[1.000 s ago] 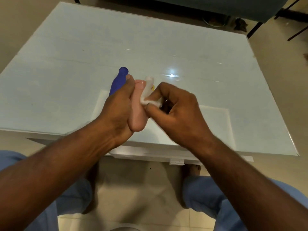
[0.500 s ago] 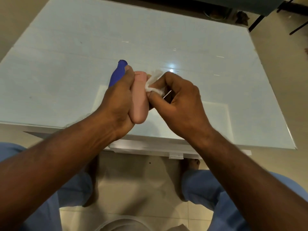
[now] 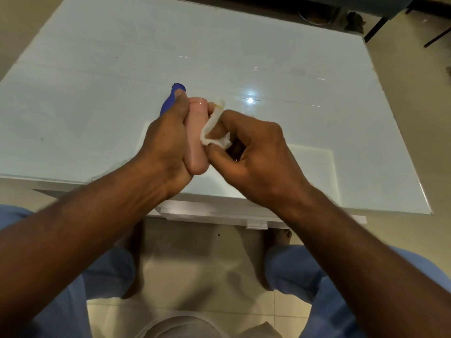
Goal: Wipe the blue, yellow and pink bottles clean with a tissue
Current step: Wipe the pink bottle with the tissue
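Note:
My left hand (image 3: 166,145) grips the pink bottle (image 3: 196,132) above the near part of the glass table, its top pointing away from me. My right hand (image 3: 253,154) pinches a crumpled white tissue (image 3: 214,128) and presses it against the right side of the pink bottle. Behind my left hand the blue bottle (image 3: 172,97) shows only its upper part. A small yellowish bit peeks out by the tissue's top; I cannot tell whether it is the yellow bottle.
The pale glass table (image 3: 97,69) spreads wide around my hands, its near edge (image 3: 317,203) just below them. Dark chair legs (image 3: 375,28) stand beyond the far right corner. My legs in blue trousers are below.
The tissue has slid down the pink bottle's right side from near its top toward its middle. My left hand keeps the same grip. The view has shifted slightly.

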